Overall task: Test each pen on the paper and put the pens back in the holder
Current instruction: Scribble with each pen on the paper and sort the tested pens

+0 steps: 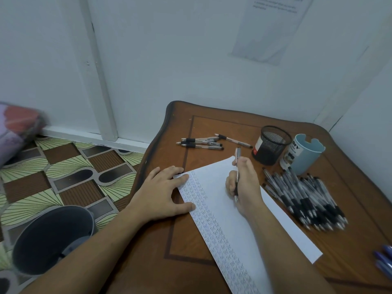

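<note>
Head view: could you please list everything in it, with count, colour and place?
table: one, brown, against the wall.
paper: one, white, on the table.
held pen: one, clear with black grip, over paper.
far pens: about five, clear and black, beyond paper.
pen pile: many, clear and black, right of paper.
holder: one, black mesh, far right of table.
cup: one, light blue, beside holder.
blue pens: about three, table's right edge.
bin: one, grey, floor left of table.
wall sheet: one, white, above table.
left hand: flat on paper's left edge.
right hand: fingers grip held pen.
</note>
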